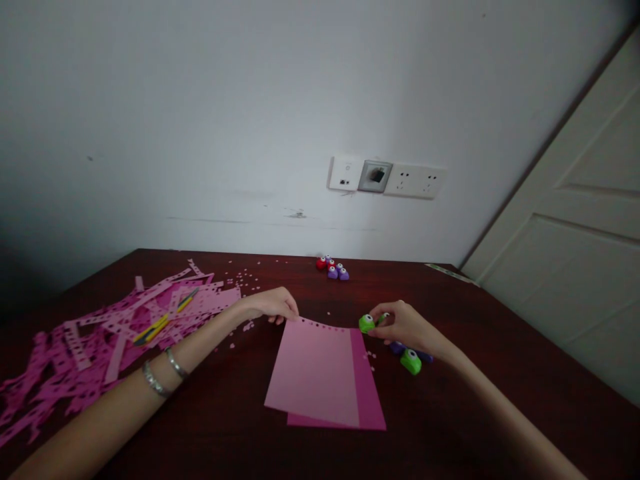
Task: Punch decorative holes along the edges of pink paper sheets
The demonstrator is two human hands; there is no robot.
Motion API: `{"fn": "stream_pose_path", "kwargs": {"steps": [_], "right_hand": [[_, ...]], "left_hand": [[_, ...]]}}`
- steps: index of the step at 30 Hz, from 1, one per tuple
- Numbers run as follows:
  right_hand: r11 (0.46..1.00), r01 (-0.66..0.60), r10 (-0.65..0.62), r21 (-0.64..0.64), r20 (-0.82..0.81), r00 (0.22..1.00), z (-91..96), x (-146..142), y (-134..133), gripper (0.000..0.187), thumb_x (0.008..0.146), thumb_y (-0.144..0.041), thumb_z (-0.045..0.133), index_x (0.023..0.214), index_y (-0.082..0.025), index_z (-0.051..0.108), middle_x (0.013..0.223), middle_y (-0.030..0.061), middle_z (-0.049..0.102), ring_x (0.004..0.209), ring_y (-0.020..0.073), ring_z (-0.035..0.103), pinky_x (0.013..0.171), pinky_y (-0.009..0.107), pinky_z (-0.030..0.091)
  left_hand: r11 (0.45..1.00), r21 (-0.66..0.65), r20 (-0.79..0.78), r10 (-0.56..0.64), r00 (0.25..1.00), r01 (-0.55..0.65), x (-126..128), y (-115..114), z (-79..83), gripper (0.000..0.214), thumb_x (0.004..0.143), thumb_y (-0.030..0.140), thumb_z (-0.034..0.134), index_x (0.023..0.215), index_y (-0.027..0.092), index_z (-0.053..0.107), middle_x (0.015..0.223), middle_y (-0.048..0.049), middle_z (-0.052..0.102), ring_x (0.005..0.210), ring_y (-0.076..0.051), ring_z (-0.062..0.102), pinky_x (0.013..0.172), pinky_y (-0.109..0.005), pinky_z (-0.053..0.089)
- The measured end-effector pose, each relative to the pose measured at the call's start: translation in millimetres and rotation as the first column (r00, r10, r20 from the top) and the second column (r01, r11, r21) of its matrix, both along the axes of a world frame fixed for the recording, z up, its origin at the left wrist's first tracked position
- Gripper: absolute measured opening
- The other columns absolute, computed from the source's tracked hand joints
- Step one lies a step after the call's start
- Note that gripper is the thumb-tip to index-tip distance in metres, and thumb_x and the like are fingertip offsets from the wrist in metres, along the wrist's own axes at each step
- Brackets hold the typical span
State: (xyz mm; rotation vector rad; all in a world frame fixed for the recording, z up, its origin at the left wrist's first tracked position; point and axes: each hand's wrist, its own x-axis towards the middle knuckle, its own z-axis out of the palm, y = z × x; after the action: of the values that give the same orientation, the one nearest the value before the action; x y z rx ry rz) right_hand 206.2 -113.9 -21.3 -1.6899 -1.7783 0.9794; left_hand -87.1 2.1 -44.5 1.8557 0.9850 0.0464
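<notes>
Two pink paper sheets (320, 373) lie stacked on the dark wooden table (450, 413), the lighter one on top with a row of punched holes along its far edge. My left hand (273, 305) pinches the far left corner of the top sheet. My right hand (403, 323) is closed on a small green craft punch (367, 323) at the sheets' far right corner. Another green punch (411, 361) and a purple one (397, 347) lie just under my right wrist.
A heap of punched pink paper strips (100, 340) with a yellow utility knife (163, 323) covers the table's left side. Several red and purple punches (333, 268) cluster by the wall. Wall sockets (387, 177) sit above; a door (575, 240) stands at right.
</notes>
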Motion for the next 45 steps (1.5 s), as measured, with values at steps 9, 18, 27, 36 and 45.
{"fn": "stream_pose_path", "kwargs": {"steps": [9,18,27,36,45], "right_hand": [[1.0,-0.006,0.006,0.001,0.019,1.0,-7.4,3,4,0.016,0.064,-0.021,0.066,0.078,-0.014,0.063,0.069,0.0033,0.066,0.047,0.0107,0.059,0.04,0.019,0.046],[0.999,0.032,-0.033,-0.022,-0.027,0.999,-7.3,0,2,0.016,0.063,-0.018,0.066,0.078,-0.014,0.062,0.065,0.0018,0.064,0.049,0.0103,0.058,0.043,0.019,0.047],[0.999,-0.005,0.001,-0.043,-0.083,0.997,-16.5,0,5,0.018,0.064,-0.02,0.066,0.08,-0.014,0.062,0.065,0.0013,0.064,0.049,0.0099,0.057,0.046,0.02,0.049],[1.0,0.003,-0.006,-0.031,-0.082,0.997,-16.3,1,5,0.018,0.064,-0.018,0.066,0.08,-0.013,0.06,0.063,0.0013,0.063,0.05,0.011,0.058,0.048,0.022,0.05],[0.999,-0.012,0.009,-0.039,-0.09,0.996,-18.7,0,5,0.017,0.064,-0.018,0.064,0.08,-0.014,0.059,0.062,0.0001,0.064,0.053,0.0122,0.061,0.049,0.022,0.051]], "left_hand": [[0.998,-0.044,0.073,0.048,0.996,-0.045,5,-5,1.8,0.028,0.063,0.04,0.068,0.075,0.015,0.066,0.048,0.0035,0.048,0.044,-0.007,0.041,0.042,-0.021,0.026],[0.993,-0.092,0.078,0.085,0.993,-0.078,4,-4,3.5,0.028,0.063,0.04,0.068,0.075,0.015,0.065,0.048,0.0031,0.048,0.043,-0.006,0.039,0.041,-0.021,0.024],[0.988,-0.127,0.084,0.099,0.992,-0.088,4,-4,1.2,0.027,0.063,0.038,0.069,0.074,0.015,0.066,0.048,0.0028,0.049,0.044,-0.006,0.039,0.042,-0.022,0.025],[0.988,-0.134,0.098,0.093,0.991,-0.079,4,-2,-3.3,0.027,0.062,0.039,0.069,0.074,0.015,0.066,0.048,0.0028,0.049,0.043,-0.006,0.04,0.04,-0.021,0.027],[0.984,-0.146,0.105,0.116,0.988,-0.1,6,-4,-2.6,0.027,0.062,0.038,0.069,0.074,0.013,0.066,0.045,0.0037,0.048,0.041,-0.005,0.038,0.04,-0.02,0.027]]}}
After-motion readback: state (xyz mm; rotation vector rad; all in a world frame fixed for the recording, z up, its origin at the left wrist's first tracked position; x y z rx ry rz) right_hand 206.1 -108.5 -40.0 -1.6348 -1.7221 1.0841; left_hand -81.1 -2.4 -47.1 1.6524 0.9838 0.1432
